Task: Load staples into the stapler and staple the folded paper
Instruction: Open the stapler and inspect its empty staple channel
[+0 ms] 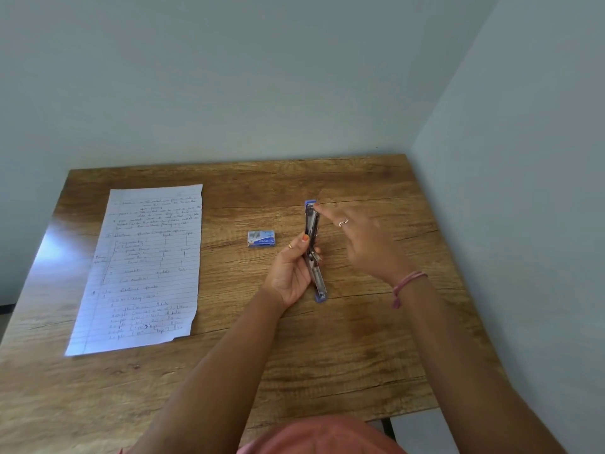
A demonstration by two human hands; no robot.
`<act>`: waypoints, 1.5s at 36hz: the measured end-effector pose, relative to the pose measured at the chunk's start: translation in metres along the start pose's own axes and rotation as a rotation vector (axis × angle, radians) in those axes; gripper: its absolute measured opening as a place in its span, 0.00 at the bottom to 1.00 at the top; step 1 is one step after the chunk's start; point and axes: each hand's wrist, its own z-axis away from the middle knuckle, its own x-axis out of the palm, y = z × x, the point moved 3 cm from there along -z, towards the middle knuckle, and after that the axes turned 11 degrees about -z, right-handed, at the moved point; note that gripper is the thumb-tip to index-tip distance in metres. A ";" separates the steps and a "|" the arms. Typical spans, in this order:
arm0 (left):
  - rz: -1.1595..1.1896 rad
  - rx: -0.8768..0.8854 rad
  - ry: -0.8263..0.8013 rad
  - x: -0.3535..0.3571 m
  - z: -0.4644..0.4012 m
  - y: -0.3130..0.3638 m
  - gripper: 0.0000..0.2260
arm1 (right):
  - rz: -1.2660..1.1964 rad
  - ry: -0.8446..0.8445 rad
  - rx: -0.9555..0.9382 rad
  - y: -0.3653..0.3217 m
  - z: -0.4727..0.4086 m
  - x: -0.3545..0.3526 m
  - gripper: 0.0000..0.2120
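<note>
Head view: wooden counter (360, 371) set in a corner between two pale walls. Stapler (313, 250), blue with metal parts, is swung fully open into one long line running roughly from 12 to 6 o'clock, right of centre on the counter. Left hand (293, 273) grips the stapler's middle from the 9 o'clock side, fingers and thumb curled round it; an orange-painted thumbnail lies on the metal channel. Right hand (357, 237) is above and at 3 o'clock of the stapler, blurred, its fingers reaching to the far, 12 o'clock end of the stapler; whether those fingers pinch a staple strip or only touch the channel cannot be told. A ring shows on one right finger and a pink band (407, 283) on the right wrist. Staple box (261, 239), small and blue, lies flat on the counter just at 9 o'clock of the stapler, apart from both hands. Paper (144, 267), a lined handwritten sheet, lies flat and unfolded well to the 9 o'clock side, untouched.
</note>
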 end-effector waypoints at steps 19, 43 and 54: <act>-0.019 0.020 0.007 0.002 0.002 0.002 0.16 | -0.305 0.292 -0.138 -0.011 0.003 -0.020 0.33; -0.006 0.015 0.028 0.003 0.002 0.004 0.12 | -0.290 0.274 -0.051 -0.003 -0.001 -0.011 0.25; 0.000 -0.039 0.005 0.003 0.000 0.004 0.19 | 0.033 -0.038 0.012 -0.001 -0.006 -0.001 0.29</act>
